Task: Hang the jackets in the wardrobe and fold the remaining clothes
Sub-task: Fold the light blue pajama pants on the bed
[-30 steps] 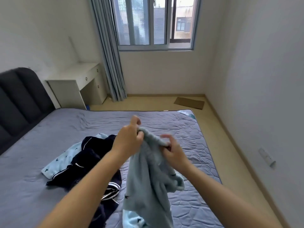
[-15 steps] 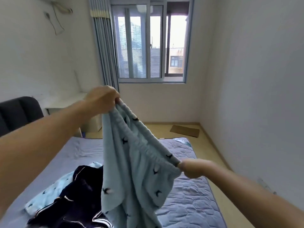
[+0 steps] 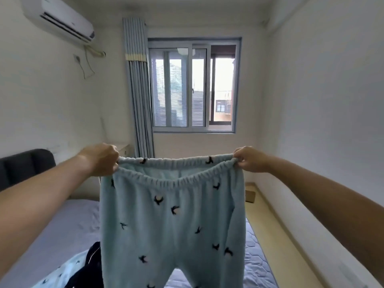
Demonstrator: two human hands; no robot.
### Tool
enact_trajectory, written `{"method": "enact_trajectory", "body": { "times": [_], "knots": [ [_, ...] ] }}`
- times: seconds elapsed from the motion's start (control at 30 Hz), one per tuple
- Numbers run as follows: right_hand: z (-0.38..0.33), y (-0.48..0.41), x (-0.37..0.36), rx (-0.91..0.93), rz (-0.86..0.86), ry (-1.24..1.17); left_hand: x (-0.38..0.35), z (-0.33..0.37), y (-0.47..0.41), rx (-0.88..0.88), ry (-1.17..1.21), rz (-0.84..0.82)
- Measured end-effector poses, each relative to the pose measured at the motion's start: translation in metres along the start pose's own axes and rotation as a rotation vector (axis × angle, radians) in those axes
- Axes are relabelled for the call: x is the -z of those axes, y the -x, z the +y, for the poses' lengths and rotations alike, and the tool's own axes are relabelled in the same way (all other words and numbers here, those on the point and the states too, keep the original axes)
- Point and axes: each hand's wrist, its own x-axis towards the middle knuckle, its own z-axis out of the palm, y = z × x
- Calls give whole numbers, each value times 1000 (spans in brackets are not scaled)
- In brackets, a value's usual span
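Two grips closed on pale blue fleece bird-print trousers (image 3: 172, 221), left hand (image 3: 101, 160) and right hand (image 3: 250, 160) pinching the waistband ends, spread above the grey quilted bed (image 3: 62, 225); nothing looks folded yet, navy garment (image 3: 89, 273) and pale blue printed garment (image 3: 56, 275) heaped on the bed.

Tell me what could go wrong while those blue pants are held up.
1. The left hand and right hand pinch only the waistband corners of the pajama pants; a slip might drop one side.
2. The legs hang by the dark garment on the bed; lowering there could tangle them.
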Motion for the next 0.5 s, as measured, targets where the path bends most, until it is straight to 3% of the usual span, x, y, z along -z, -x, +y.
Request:
{"method": "enact_trajectory", "body": {
  "times": [0.13,0.2,0.3,0.4,0.5],
  "knots": [
    [4,3,31,22,-239,413,-7,1,5,-132,-167,33],
    [5,0,44,11,-197,565,-4,2,2,-90,-136,123],
    [9,-5,63,-42,17,390,2,-5,-9,22,243,338],
    [9,-3,74,-77,-56,356,10,-16,-22,-121,376,361],
    [9,0,79,-65,-107,426,28,-17,-32,-305,428,509]
  ]
}}
